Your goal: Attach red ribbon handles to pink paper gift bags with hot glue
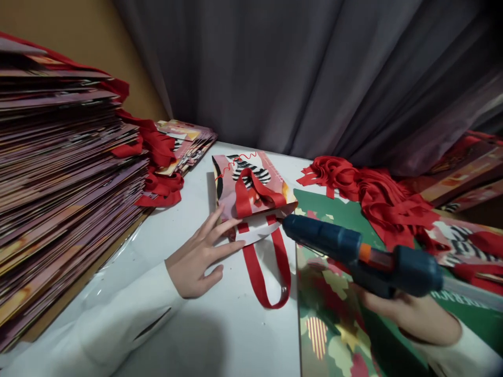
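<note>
A small flat gift bag (251,184) with a zebra print and red ribbon handles lies on the white table (188,230). One red ribbon handle (267,275) loops out from its white flap toward me. My left hand (198,254) lies open, fingers spread, its fingertips pressing on the bag's near left edge. My right hand (412,314) is closed around the grip of a dark blue glue gun (361,254). The gun's nozzle points left and touches or nearly touches the flap beside the ribbon ends.
A tall stack of flat bags (66,178) with red handles fills the left side. A smaller pile (184,141) lies behind it. Loose red ribbons (377,196) are heaped at the right, over a green printed sheet (334,314). A grey curtain (314,73) hangs behind.
</note>
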Tool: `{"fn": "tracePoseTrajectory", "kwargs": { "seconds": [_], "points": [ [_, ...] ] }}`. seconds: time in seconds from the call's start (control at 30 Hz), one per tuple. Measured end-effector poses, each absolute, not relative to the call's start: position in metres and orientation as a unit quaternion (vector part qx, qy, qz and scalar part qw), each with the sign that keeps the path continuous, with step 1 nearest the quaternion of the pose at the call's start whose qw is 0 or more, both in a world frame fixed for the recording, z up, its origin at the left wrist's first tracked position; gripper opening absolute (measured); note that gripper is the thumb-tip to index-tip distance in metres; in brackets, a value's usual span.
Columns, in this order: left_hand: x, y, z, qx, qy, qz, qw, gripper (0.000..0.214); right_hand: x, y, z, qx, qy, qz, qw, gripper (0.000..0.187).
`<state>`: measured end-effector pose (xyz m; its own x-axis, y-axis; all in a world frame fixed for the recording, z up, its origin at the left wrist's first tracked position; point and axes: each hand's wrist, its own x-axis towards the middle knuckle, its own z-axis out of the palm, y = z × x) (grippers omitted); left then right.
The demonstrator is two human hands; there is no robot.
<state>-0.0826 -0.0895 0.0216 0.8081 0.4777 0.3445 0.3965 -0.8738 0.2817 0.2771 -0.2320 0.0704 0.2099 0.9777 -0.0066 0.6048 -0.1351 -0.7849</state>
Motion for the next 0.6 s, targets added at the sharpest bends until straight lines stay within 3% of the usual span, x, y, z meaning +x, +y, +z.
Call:
{"fn": "tracePoseTrajectory", "kwargs": {
  "seconds": [0.13, 0.3, 0.4, 0.5, 0.6],
  "points": [
    [-0.083, -0.09, 0.023, 0.947, 0.241, 0.192, 0.088, 0.067, 0.264, -0.192, 0.084, -0.625, -0.641, 0.35, 0.276, 0.026],
    [-0.085, -0.092, 0.02, 0.945, 0.262, 0.181, 0.078, 0.073, 0.249, -0.162, 0.08, -0.586, -0.667, 0.371, 0.273, 0.01],
    [-0.088, -0.093, 0.019, 0.945, 0.259, 0.185, 0.08, 0.077, 0.245, -0.149, 0.07, -0.53, -0.709, 0.391, 0.252, 0.014],
    [-0.09, -0.094, 0.02, 0.945, 0.264, 0.179, 0.079, 0.08, 0.238, -0.14, 0.062, -0.518, -0.724, 0.373, 0.261, 0.017],
    [-0.09, -0.094, 0.022, 0.945, 0.271, 0.167, 0.071, 0.083, 0.229, -0.133, 0.06, -0.518, -0.739, 0.321, 0.289, 0.008]
  ]
}}
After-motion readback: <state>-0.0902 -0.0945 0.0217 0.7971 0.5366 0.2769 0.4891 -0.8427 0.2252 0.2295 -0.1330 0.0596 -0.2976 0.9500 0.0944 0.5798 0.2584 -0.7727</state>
